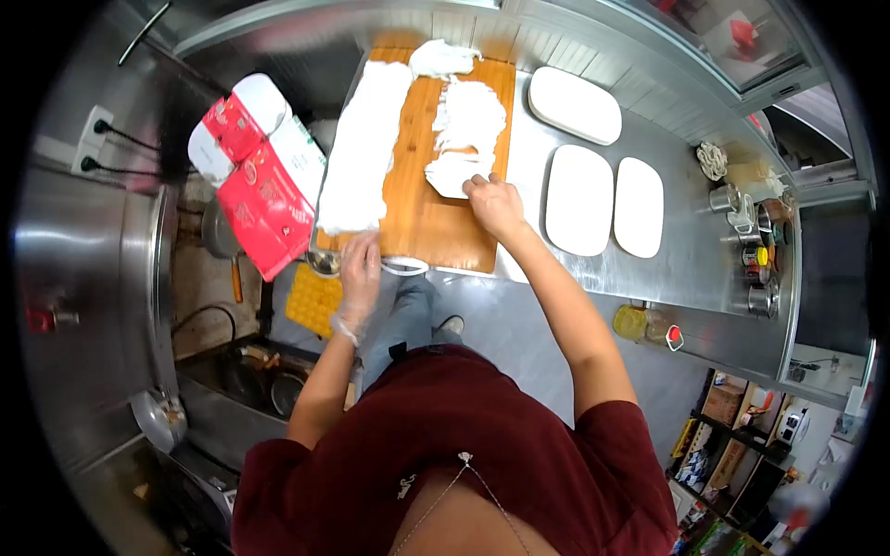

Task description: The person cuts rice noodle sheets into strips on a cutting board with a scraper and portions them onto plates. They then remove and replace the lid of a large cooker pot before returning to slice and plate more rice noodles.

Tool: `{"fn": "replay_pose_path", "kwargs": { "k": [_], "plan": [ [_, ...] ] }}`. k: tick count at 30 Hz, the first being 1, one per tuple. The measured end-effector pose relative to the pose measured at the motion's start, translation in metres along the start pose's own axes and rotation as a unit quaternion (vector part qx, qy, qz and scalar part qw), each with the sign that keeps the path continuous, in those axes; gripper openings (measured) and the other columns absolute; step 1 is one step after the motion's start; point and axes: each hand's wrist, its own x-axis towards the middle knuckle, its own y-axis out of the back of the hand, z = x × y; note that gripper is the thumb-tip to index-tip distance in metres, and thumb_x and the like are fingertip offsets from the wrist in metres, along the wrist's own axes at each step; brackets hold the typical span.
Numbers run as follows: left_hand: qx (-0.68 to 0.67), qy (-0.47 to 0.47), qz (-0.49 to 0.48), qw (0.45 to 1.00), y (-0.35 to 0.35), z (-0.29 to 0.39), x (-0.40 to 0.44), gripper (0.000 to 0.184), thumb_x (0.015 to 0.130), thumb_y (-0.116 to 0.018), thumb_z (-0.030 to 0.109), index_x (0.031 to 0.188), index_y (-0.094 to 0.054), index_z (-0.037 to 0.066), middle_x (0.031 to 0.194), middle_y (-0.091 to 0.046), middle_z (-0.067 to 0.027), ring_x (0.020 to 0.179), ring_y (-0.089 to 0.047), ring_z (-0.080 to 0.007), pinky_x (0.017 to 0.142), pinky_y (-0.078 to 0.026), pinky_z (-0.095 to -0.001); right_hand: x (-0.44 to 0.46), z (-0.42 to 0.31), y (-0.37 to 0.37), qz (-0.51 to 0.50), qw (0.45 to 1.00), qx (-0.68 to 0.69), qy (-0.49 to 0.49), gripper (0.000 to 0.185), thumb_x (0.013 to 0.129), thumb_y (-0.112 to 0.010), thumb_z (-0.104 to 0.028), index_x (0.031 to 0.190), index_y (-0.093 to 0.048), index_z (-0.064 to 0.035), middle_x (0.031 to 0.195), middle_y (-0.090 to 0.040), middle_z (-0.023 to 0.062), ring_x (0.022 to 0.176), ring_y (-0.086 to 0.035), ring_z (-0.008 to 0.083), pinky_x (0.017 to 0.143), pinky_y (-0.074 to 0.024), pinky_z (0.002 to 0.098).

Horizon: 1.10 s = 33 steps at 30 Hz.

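A wooden board (422,208) lies on the steel counter. Along its left side stretches a long white folded sheet (362,139). My left hand (360,269), in a clear glove, is at the lower end of that sheet, fingers together; whether it grips anything is hidden. On the board's right side lie crumpled white pieces (470,116), and a white clump (443,58) sits at the top edge. My right hand (494,202) has its fingers closed on the near edge of a flat white piece (451,174).
Three white oblong trays (579,199) stand on the counter right of the board. A red and white carton (267,208) is at the left. Pans, a yellow egg tray (313,298) and jars (756,256) lie farther out.
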Motion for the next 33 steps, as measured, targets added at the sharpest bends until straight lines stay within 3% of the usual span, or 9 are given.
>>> {"fn": "replay_pose_path", "kwargs": {
  "k": [11,16,18,20,21,23,26,27,33],
  "plan": [
    [-0.036,-0.062,-0.023,0.997,-0.018,-0.014,0.145,0.018,0.085,-0.05,0.002,0.099,-0.06,0.0,0.099,-0.06,-0.0137,0.097,-0.053,-0.03,0.087,-0.041,-0.0361,0.094,0.067,0.004,0.025,0.999,-0.023,-0.019,0.008,0.071,-0.054,-0.006,0.076,-0.06,-0.0077,0.079,-0.061,0.0052,0.08,-0.06,0.0239,0.061,-0.0515,0.0338],
    [-0.063,-0.119,-0.077,0.988,-0.065,-0.017,0.234,0.023,0.086,-0.052,0.011,0.106,-0.058,0.001,0.106,-0.058,-0.0141,0.101,-0.051,-0.0299,0.09,-0.039,-0.0366,0.06,0.044,0.051,-0.011,0.993,0.02,-0.114,0.014,0.067,-0.056,-0.001,0.079,-0.057,-0.0079,0.081,-0.06,0.0066,0.076,-0.059,0.025,0.059,-0.0506,0.0354],
    [-0.087,-0.138,-0.116,0.98,-0.093,-0.004,0.273,0.028,0.087,-0.052,0.017,0.109,-0.056,0.001,0.11,-0.057,-0.0148,0.104,-0.05,-0.0305,0.092,-0.038,-0.0372,0.031,0.031,0.074,0.035,0.967,0.132,-0.216,0.026,0.069,-0.057,0.0,0.093,-0.061,-0.0069,0.08,-0.06,0.0094,0.074,-0.058,0.0278,0.061,-0.0496,0.037],
    [-0.105,-0.153,-0.172,0.967,-0.128,0.007,0.306,0.033,0.087,-0.052,0.024,0.11,-0.056,0.001,0.113,-0.056,-0.0153,0.108,-0.049,-0.031,0.094,-0.037,-0.0372,0.002,0.029,0.077,-0.048,0.873,0.282,-0.394,0.02,0.08,-0.058,-0.007,0.1,-0.061,-0.0037,0.084,-0.065,0.0138,0.071,-0.062,0.0283,0.065,-0.051,0.0349],
    [-0.096,-0.168,-0.202,0.96,-0.149,0.005,0.32,0.034,0.088,-0.052,0.027,0.11,-0.056,0.001,0.113,-0.056,-0.0152,0.109,-0.049,-0.031,0.094,-0.037,-0.0368,-0.009,0.026,0.074,-0.016,0.776,0.418,-0.471,0.02,0.081,-0.058,-0.007,0.1,-0.061,-0.0018,0.085,-0.065,0.0137,0.072,-0.063,0.0273,0.067,-0.0515,0.0349],
    [-0.043,-0.175,-0.259,0.949,-0.183,0.002,0.336,0.039,0.088,-0.051,0.032,0.111,-0.056,0.001,0.115,-0.056,-0.0157,0.111,-0.048,-0.031,0.095,-0.036,-0.0369,-0.031,0.015,0.058,0.054,0.504,0.641,-0.576,0.022,0.081,-0.059,-0.008,0.1,-0.06,0.002,0.088,-0.065,0.0135,0.075,-0.064,0.0253,0.071,-0.0523,0.035],
    [0.062,-0.168,-0.342,0.923,-0.211,0.006,0.347,0.047,0.089,-0.048,0.04,0.113,-0.056,0.001,0.117,-0.054,-0.0178,0.113,-0.047,-0.0311,0.097,-0.035,-0.038,-0.044,-0.013,0.006,0.158,0.307,0.701,-0.624,0.034,0.082,-0.058,-0.006,0.113,-0.051,0.0054,0.105,-0.06,0.0162,0.092,-0.061,0.025,0.08,-0.0502,0.0358],
    [0.083,-0.174,-0.374,0.907,-0.206,0.013,0.352,0.049,0.089,-0.047,0.042,0.114,-0.055,0.001,0.118,-0.054,-0.0186,0.113,-0.047,-0.0314,0.097,-0.035,-0.038,-0.038,-0.02,-0.005,0.177,0.271,0.709,-0.627,0.038,0.082,-0.058,-0.004,0.117,-0.048,0.0059,0.11,-0.057,0.017,0.098,-0.058,0.0253,0.084,-0.0479,0.0359],
    [0.062,-0.151,-0.501,0.85,-0.201,0.015,0.354,0.061,0.086,-0.047,0.051,0.117,-0.054,-0.001,0.117,-0.054,-0.0228,0.112,-0.049,-0.0331,0.096,-0.037,-0.0372,0.073,0.014,-0.055,0.277,0.279,0.74,-0.546,0.043,0.085,-0.053,-0.005,0.124,-0.039,0.0064,0.12,-0.05,0.0175,0.106,-0.053,0.0271,0.088,-0.0453,0.0372]
  ]
}}
